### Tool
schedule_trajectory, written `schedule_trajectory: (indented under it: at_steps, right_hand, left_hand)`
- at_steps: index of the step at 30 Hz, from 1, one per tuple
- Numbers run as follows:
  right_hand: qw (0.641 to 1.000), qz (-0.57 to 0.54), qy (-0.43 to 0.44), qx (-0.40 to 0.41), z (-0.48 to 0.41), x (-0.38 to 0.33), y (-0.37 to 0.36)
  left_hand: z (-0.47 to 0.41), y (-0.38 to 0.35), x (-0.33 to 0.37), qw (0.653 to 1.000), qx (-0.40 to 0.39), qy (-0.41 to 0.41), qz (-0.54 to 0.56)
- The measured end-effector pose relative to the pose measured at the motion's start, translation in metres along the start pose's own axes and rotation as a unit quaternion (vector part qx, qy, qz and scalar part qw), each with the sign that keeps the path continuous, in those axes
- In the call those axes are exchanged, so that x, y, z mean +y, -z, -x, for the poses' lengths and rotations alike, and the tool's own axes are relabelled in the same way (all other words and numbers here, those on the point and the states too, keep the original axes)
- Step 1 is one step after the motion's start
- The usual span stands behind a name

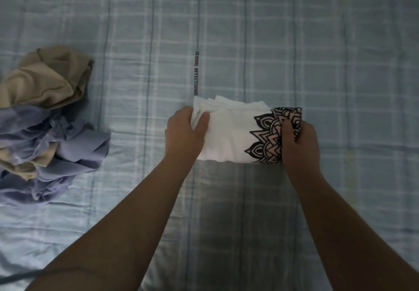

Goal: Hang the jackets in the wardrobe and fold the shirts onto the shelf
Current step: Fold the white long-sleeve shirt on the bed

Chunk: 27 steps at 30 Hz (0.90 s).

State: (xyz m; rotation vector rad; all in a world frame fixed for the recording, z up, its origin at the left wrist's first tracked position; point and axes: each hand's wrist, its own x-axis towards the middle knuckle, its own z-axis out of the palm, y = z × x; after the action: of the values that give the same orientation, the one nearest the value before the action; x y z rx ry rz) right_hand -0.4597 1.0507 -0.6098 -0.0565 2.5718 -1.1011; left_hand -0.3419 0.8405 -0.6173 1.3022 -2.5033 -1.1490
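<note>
Both grips are clamped on the folded white shirt. The left grip, a bare hand, curls round the shirt's left end with the thumb lying on top of the bunched layers. The right grip pinches the right end, its fingers curled over the patterned edge.

Largest in view is the bed, covered by a pale blue sheet with a white and darker blue check, which fills the whole frame. On its left side lies a crumpled heap. The lilac garment makes up the lower and wider part, and the tan garment sits bunched at the upper end, touching it. More tan cloth shows among the lilac folds. The heap is well apart from the shirt.

The shirt sits near the middle of the bed, folded into a compact block between the two forearms. Whether it rests on the sheet or is held just above it cannot be told. A black and pink mandala print covers its right end. Just beyond the shirt's upper left corner, a narrow lettered strip runs along the sheet away from the person.
</note>
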Motion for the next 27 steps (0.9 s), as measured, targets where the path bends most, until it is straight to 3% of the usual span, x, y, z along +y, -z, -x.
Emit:
schedule_trajectory:
  at_steps: [4, 9, 12, 14, 18, 23, 27]
  right_hand:
    - [0.997, 0.004, -0.027, 0.067, -0.018, -0.012, -0.005]
    - [0.989, 0.103, -0.091, 0.055, -0.035, -0.011, -0.022]
    - [0.986, 0.112, -0.12, 0.038, -0.039, -0.011, -0.022]
    - [0.986, 0.103, -0.13, 0.017, -0.04, -0.011, -0.019]
    - [0.987, 0.083, -0.137, -0.032, -0.035, -0.014, -0.009]
    - [0.981, -0.001, -0.183, -0.062, -0.014, -0.019, 0.013]
    - [0.972, -0.074, -0.201, -0.093, 0.011, -0.028, 0.044]
  left_hand:
    - [-0.006, -0.001, 0.018, 0.994, 0.051, 0.024, 0.093]
    - [-0.013, -0.015, 0.014, 0.996, 0.06, 0.06, -0.006]
    - [-0.024, -0.014, 0.016, 0.987, 0.014, 0.146, -0.07]
    - [-0.025, -0.008, 0.018, 0.979, -0.028, 0.202, -0.022]
    - [-0.008, 0.0, 0.022, 0.968, -0.119, 0.215, 0.055]
    - [0.012, 0.016, 0.023, 0.942, -0.136, 0.264, 0.155]
    - [0.048, 0.045, 0.033, 0.937, -0.144, 0.232, 0.216]
